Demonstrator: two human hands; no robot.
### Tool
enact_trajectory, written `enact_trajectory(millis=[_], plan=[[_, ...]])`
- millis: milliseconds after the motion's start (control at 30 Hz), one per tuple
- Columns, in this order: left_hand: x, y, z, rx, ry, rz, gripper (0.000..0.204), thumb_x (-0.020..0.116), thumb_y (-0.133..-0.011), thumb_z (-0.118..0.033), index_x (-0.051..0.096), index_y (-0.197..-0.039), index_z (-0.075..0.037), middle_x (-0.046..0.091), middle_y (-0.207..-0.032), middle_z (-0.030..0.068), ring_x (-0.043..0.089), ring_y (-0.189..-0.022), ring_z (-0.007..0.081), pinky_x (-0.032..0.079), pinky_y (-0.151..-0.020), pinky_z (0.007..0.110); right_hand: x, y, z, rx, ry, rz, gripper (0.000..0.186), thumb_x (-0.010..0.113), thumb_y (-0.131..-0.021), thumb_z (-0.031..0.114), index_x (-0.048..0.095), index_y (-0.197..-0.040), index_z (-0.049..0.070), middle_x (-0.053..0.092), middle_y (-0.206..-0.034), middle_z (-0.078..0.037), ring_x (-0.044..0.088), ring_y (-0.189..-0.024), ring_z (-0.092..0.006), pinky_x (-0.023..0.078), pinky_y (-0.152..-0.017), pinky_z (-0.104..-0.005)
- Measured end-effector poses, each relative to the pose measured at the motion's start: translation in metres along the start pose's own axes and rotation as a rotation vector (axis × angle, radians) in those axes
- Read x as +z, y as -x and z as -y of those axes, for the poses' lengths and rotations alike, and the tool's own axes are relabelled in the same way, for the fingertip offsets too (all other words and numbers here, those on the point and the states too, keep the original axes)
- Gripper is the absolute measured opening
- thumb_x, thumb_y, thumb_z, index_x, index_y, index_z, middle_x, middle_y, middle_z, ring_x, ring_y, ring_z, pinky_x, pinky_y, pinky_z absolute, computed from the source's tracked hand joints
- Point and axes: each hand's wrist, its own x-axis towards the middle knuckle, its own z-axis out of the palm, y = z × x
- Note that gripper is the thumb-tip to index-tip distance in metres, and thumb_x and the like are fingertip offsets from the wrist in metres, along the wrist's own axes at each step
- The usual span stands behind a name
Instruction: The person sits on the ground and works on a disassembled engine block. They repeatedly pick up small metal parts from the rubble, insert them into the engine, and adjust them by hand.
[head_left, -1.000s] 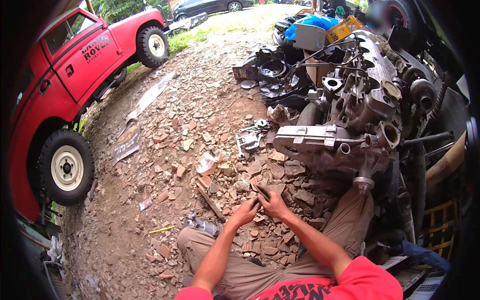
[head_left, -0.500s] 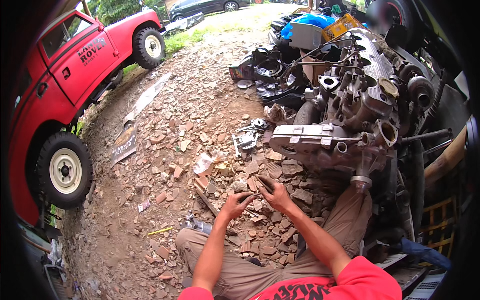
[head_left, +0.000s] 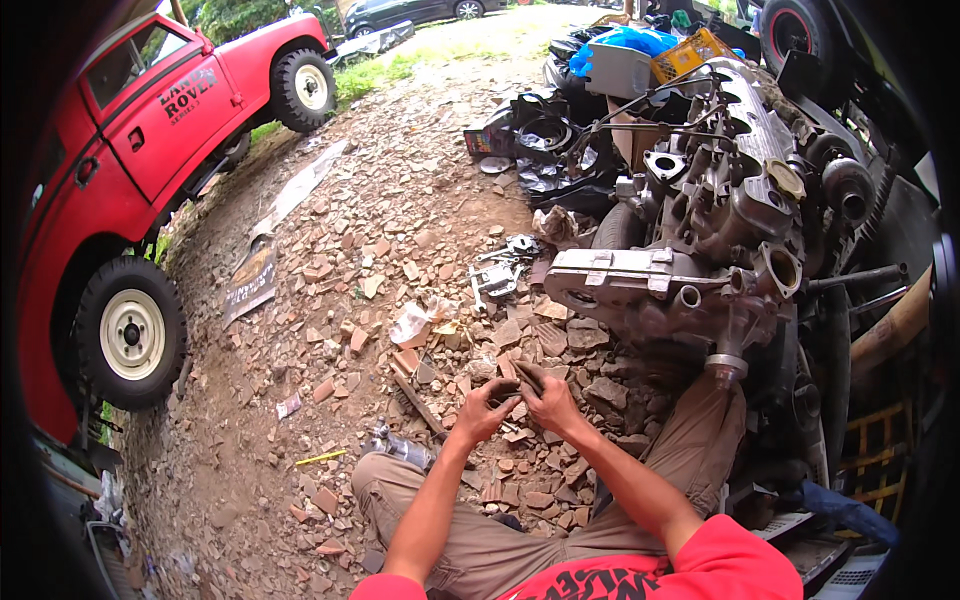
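Note:
My left hand point(head_left: 484, 410) and my right hand point(head_left: 549, 402) meet in front of my knees, above the broken stones. Dark grime covers the fingers of both. The left fingers curl toward the thumb, and the right fingers are pressed together beside them. Whatever lies between the fingertips is too small and dark to make out. To the right of my hands stands a greasy engine point(head_left: 690, 250) with a pale cover along its near side. Beyond my hands, a small silver metal bracket assembly point(head_left: 497, 278) lies on the rubble.
A cylindrical metal part point(head_left: 400, 447) lies by my left knee, near a yellow strip point(head_left: 320, 457) and a wooden stick point(head_left: 416, 402). Black bags point(head_left: 560, 180) and a yellow crate point(head_left: 690, 52) are piled behind the engine. A red off-road vehicle point(head_left: 180, 120) stands at the left.
My hands have come closer together, the left moving slightly right and its fingers curling more. The right fingers have drawn in toward the left ones. The view has shifted slightly.

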Motion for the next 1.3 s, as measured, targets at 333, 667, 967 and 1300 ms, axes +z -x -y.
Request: enact_trajectory(millis=[333, 667, 967, 1300], plan=[[-0.029, -0.004, -0.014, 0.034, -0.055, -0.043, 0.024, 0.076, -0.085, -0.016, 0.073, -0.103, -0.001, 0.074, -0.089, 0.0083, 0.067, -0.077, 0.0098, 0.054, -0.069, 0.025, -0.009, -0.01, 0.003, 0.091, -0.04, -0.038, 0.039, 0.061, -0.09, 0.017, 0.06, -0.124, -0.002, 0.066, -0.116, -0.021, 0.065, -0.107, -0.0261, 0.049, -0.093, -0.0327], [-0.034, -0.003, 0.003, -0.015, 0.245, -0.114, 0.041, 0.072, -0.088, -0.017, 0.062, -0.125, -0.001, 0.071, -0.104, 0.0074, 0.066, -0.088, 0.0128, 0.055, -0.077, 0.026, -0.015, -0.009, 0.007, 0.104, -0.144, -0.127, 0.036, 0.058, -0.092, 0.016, 0.059, -0.125, 0.001, 0.069, -0.107, -0.017, 0.066, -0.097, -0.0197, 0.05, -0.086, -0.0311], [0.006, -0.012, -0.013, -0.096, 0.644, -0.149, 0.021, 0.069, -0.092, -0.017, 0.069, -0.104, 0.001, 0.071, -0.091, 0.0042, 0.064, -0.08, 0.0093, 0.051, -0.073, 0.024, -0.009, 0.005, 0.007, 0.056, -0.347, -0.172, 0.036, 0.057, -0.096, 0.015, 0.057, -0.128, 0.0, 0.067, -0.105, -0.012, 0.062, -0.089, -0.0137, 0.05, -0.078, -0.0274], [-0.004, -0.022, -0.099, 0.065, 0.817, -0.311, 0.012, 0.059, -0.095, -0.013, 0.065, -0.1, -0.003, 0.07, -0.091, 0.0066, 0.068, -0.084, 0.0145, 0.054, -0.068, 0.027, -0.049, -0.002, 0.044, -0.002, -0.54, -0.132, 0.038, 0.046, -0.104, 0.031, 0.051, -0.135, 0.008, 0.054, -0.067, 0.001, 0.044, -0.051, -0.0034, 0.035, -0.043, -0.0196]])
